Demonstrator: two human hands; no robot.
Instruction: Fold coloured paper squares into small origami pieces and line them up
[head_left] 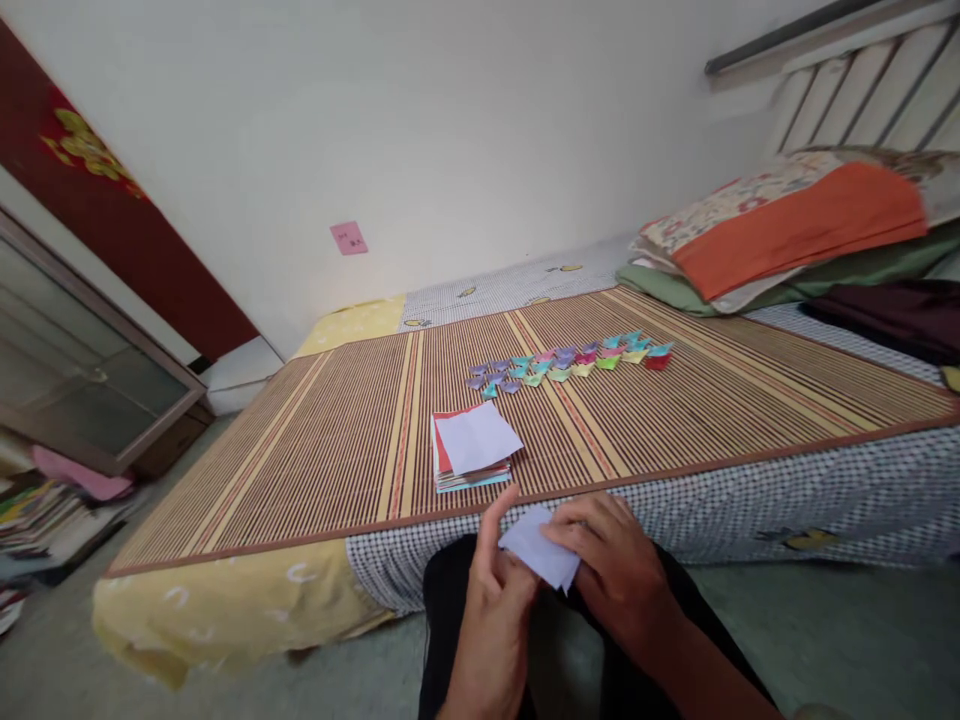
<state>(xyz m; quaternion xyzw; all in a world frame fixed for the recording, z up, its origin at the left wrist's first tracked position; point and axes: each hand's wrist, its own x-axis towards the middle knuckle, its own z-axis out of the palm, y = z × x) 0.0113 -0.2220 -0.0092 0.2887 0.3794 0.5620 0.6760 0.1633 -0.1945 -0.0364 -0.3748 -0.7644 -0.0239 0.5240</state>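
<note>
A small piece of folded pale lavender paper (541, 548) is held between my two hands, above my lap at the bed's front edge. My left hand (501, 580) grips its left side from below, with the index finger raised. On its right side, the fingers of my right hand (606, 548) press down on the paper. Just beyond my hands lies a stack of square paper sheets (474, 478), with a loose pale lavender sheet (480, 436) on top and red paper under it. Farther back, several small folded paper pieces (561, 374) in many colours sit in rows.
A striped bamboo mat (322, 450) covers the bed. Stacked pillows and bedding (802, 225) lie at the back right beside a dark cloth (892, 315). A pink note (349, 238) is on the wall. A glass-fronted cabinet (67, 350) and piled books (45, 520) are at the left.
</note>
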